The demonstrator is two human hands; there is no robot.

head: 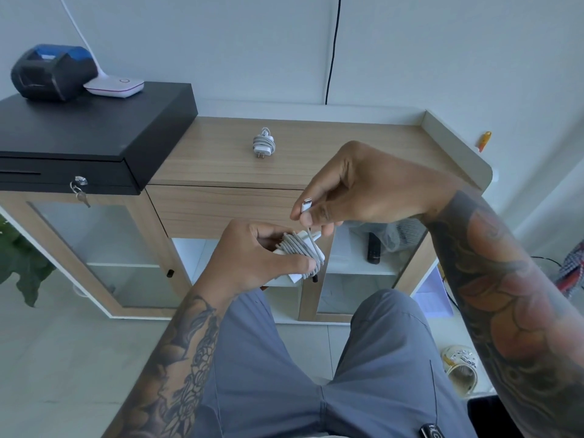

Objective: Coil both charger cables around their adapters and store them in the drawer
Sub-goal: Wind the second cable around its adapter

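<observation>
The left hand [252, 257] is curled around a white adapter [301, 248], thumb and fingers gripping it from the side, with grey cable [297, 246] already wound around it in several close turns. The right hand [357, 191] is held just above and to the right, its thumb and forefinger pinching the free end of that cable right below the white plug [306, 204], which points up and to the left. A short run of cable leads from the pinch down to the coil. Both hands are in the air in front of the desk [316, 153], above the person's lap in grey trousers [316, 358].

On the wooden top of the desk, toward the middle and nearer the back edge, lies the second charger [264, 144], its cable already wrapped around its adapter and the prongs pointing toward the front edge. Under the top, the front of the drawer [221, 210] is closed, partly hidden by the hands. Below it are open white shelves; a dark remote [373, 248] stands on the right one.

At the left end of the desk sits a black cash drawer [94, 131] with a key [80, 191] in its lock. On it stand a dark label printer [52, 71] and a white lamp base [115, 85], touching. A black cord [333, 49] hangs down the wall behind.
</observation>
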